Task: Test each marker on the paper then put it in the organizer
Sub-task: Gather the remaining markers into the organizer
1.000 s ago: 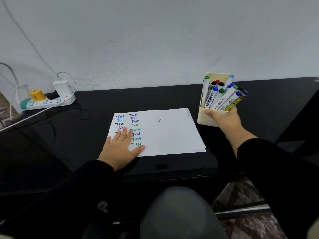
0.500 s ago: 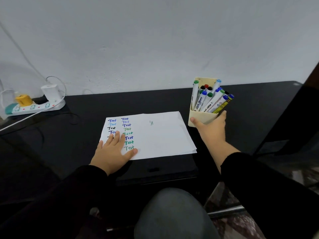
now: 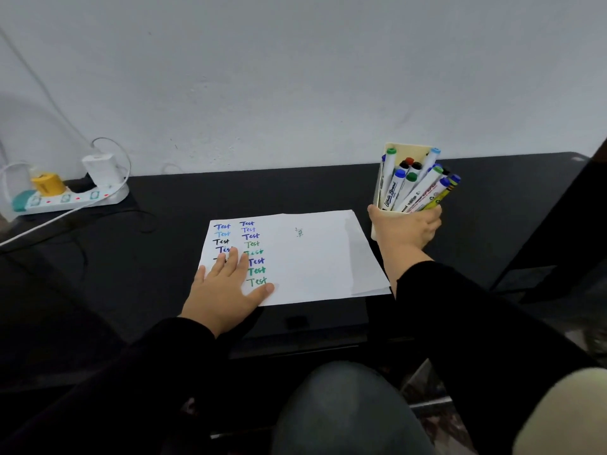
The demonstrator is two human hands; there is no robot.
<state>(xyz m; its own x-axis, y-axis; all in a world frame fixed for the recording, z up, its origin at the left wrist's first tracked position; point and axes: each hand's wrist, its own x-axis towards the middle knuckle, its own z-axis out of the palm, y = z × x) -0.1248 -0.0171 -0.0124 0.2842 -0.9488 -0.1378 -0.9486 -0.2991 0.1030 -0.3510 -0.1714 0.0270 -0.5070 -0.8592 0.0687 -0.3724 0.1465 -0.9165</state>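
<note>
On a black desk (image 3: 164,231) against a white wall, the left hand (image 3: 223,290) lies flat with straight fingers on the paper (image 3: 312,257). The right hand (image 3: 405,229) grips the cream organizer (image 3: 382,178), full of markers (image 3: 414,188), just beside the paper's right edge.

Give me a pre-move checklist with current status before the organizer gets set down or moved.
1. Right hand grips organizer: ok.
2. Left hand flat, pinning paper: ok.
3. Markers inside organizer, capped: ok, though several lean out to the right.
4. No loose marker on table: ok.
5. Organizer's base resting on table: cannot tell, hand hides it.
</note>
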